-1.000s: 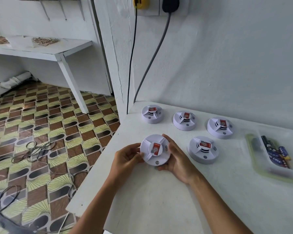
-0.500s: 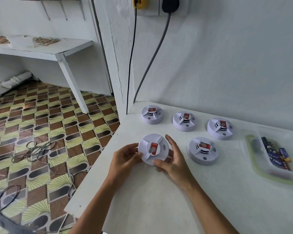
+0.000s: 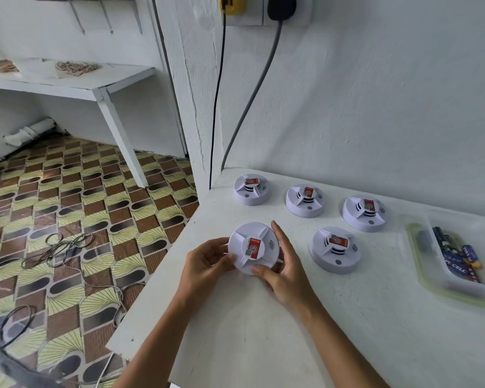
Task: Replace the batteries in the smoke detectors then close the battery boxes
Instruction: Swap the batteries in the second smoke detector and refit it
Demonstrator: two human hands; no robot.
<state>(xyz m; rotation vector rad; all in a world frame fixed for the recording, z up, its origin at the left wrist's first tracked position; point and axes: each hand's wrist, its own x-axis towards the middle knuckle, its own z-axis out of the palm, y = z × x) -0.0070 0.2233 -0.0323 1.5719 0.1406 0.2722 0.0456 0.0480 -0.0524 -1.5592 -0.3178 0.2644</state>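
1. left hand grips the left edge of the held smoke detector, fingers curled onto its rim, thumb at the lower left of its face.
2. right hand clamps the same detector from the right: thumb pressed on the lower rim, straight fingers running up along the right edge.
3. held detector sits between both hands, tilted with its face toward the camera, lifted off the white table; red sticker at its centre. battery box side not visible.
4. just right of the right hand: second smoke detector face up on the table, not touching the hand.
5. beyond the hands, a row of three more near the wall: far left detector, far middle detector, far right detector, all face up, apart from each other.
6. well right of the right hand: clear tray with green rim at the table's edge of view; batteries lie inside it, count unclear, blurred.
7. above the hands on the wall: yellow plug and black plug, cables hanging down behind the table corner.
8. left of the left hand, off the table: patterned floor with loose wires, and a white side table further back.
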